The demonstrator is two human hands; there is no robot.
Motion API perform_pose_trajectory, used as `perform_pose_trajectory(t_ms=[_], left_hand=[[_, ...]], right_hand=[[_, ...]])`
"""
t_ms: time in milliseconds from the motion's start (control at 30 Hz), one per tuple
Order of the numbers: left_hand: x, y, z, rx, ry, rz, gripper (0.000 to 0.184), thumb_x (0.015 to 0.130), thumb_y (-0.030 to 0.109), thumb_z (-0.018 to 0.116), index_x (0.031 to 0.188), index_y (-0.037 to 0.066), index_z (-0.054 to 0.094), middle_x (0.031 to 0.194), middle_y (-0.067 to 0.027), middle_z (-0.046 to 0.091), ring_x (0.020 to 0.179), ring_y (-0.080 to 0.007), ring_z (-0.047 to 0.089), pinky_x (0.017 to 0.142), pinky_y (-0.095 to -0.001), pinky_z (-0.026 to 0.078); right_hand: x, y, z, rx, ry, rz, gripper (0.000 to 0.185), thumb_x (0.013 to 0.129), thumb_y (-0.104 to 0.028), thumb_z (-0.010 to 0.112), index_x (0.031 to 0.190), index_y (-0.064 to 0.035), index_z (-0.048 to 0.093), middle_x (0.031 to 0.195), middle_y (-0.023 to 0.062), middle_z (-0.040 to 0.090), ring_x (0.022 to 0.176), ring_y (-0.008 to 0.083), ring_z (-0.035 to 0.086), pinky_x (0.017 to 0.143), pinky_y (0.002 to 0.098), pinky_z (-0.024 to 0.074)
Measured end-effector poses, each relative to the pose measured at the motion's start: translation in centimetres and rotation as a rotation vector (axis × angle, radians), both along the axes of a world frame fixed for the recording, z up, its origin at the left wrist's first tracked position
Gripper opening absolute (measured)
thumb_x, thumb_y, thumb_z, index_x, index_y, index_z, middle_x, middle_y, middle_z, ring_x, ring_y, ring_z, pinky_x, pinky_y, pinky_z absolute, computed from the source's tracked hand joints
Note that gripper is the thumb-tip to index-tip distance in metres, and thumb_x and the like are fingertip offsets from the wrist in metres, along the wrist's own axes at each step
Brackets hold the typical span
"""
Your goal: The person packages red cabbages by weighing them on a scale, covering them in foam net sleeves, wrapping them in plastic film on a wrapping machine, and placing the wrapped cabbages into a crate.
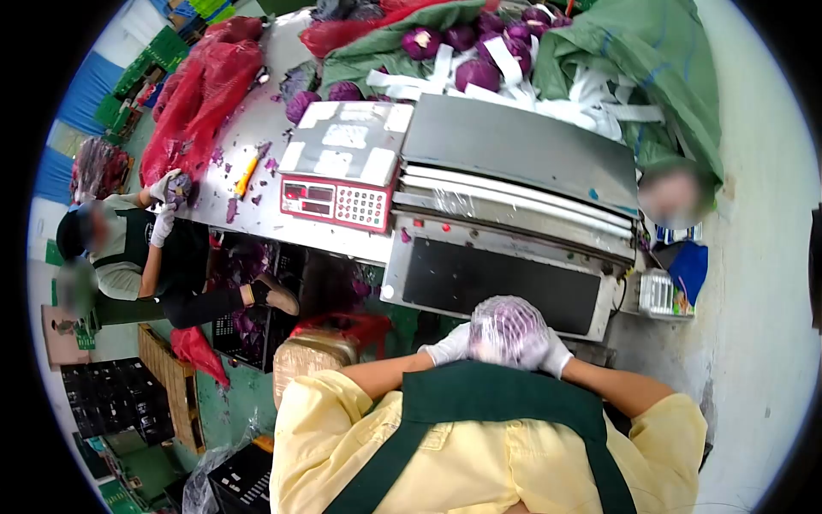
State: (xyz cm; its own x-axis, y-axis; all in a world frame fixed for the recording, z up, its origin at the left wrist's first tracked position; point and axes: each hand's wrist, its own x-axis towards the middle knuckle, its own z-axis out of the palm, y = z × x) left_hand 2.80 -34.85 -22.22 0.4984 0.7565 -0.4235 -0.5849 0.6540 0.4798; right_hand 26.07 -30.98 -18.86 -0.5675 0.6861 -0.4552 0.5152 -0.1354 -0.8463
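Gloved left hand (449,346) and right hand (557,353) are clasping a film-wrapped purple cabbage (507,328) between them, metal machine (505,278) is standing just beyond, scale (341,158) is sitting far left.

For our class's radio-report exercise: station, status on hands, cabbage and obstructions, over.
Left hand and right hand holding plastic-wrapped cabbage from both sides. Cabbage close to green apron. Wrapping machine just beyond; nothing seen blocking the hands.

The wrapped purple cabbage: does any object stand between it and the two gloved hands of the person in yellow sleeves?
No visible object does. The left hand and right hand hold the cabbage from opposite sides; only the gloves and the clear, shiny wrap come between skin and leaves.
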Motion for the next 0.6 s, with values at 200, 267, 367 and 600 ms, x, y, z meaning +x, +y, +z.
perform_pose_trajectory(t_ms=[200, 267, 367, 600], left_hand=[[-6.2, 1.4, 11.1, -0.203, -0.311, -0.266, 0.045, 0.102, 0.041, 0.041, 0.125, 0.005, 0.053, 0.128, -0.0096, 0.057, 0.112, -0.0168, 0.057, 0.098, -0.0332, 0.046], [-8.4, 1.4, 14.5, -0.172, -0.231, -0.249, 0.048, 0.101, 0.045, 0.039, 0.129, 0.007, 0.051, 0.128, -0.0098, 0.057, 0.114, -0.0170, 0.057, 0.098, -0.0350, 0.046], [-12.1, 2.9, 18.3, -0.120, -0.104, -0.067, 0.054, 0.101, 0.050, 0.037, 0.134, 0.009, 0.049, 0.128, -0.0100, 0.056, 0.117, -0.0174, 0.056, 0.099, -0.0376, 0.047], [-15.4, 8.6, 20.6, -0.178, -0.442, -0.127, 0.080, 0.093, 0.070, 0.025, 0.144, 0.010, 0.037, 0.142, -0.0111, 0.046, 0.127, -0.0280, 0.048, 0.108, -0.0450, 0.039]], right_hand=[[-11.5, 6.1, 17.3, 0.518, 0.225, 0.028, 0.037, 0.083, -0.022, 0.067, 0.112, -0.0033, 0.054, 0.105, 0.0100, 0.057, 0.102, 0.0204, 0.058, 0.097, 0.0339, 0.0436], [-16.0, 6.4, 19.7, 0.115, 0.630, 0.080, 0.050, 0.088, -0.027, 0.063, 0.126, -0.0004, 0.044, 0.122, 0.0141, 0.052, 0.116, 0.0219, 0.051, 0.104, 0.0354, 0.0374], [-20.1, 5.6, 20.6, -0.730, 0.847, 0.171, 0.048, 0.096, -0.040, 0.051, 0.122, 0.0010, 0.049, 0.123, 0.0136, 0.054, 0.116, 0.0221, 0.052, 0.105, 0.0354, 0.0378], [-17.6, 7.1, 19.3, 0.264, 0.595, -0.596, 0.030, 0.099, -0.016, 0.047, 0.124, 0.0004, 0.047, 0.120, 0.0164, 0.055, 0.114, 0.0233, 0.055, 0.103, 0.0361, 0.0426]])
